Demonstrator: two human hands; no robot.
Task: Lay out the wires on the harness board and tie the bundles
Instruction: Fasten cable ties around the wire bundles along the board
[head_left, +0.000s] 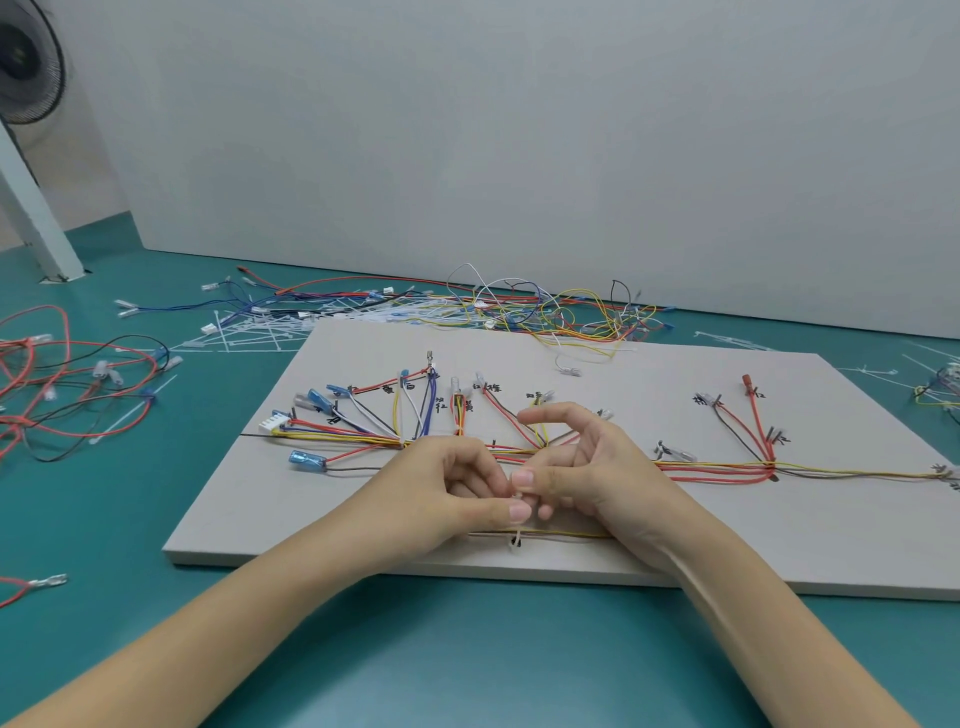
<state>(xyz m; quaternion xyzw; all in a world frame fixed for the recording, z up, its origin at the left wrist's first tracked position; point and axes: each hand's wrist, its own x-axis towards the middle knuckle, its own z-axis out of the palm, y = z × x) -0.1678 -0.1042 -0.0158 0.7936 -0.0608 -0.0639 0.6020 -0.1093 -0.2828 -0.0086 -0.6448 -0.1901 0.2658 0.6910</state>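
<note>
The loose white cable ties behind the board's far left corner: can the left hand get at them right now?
Probably yes. The ties lie uncovered on the green table, nothing blocking from the left, but the left hand is pinching a small tie with the right hand and must release first.

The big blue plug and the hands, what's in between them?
In the head view, a red wire and a dark wire run from the blue sleeved plug across the bare grey board toward the left hand.
</note>
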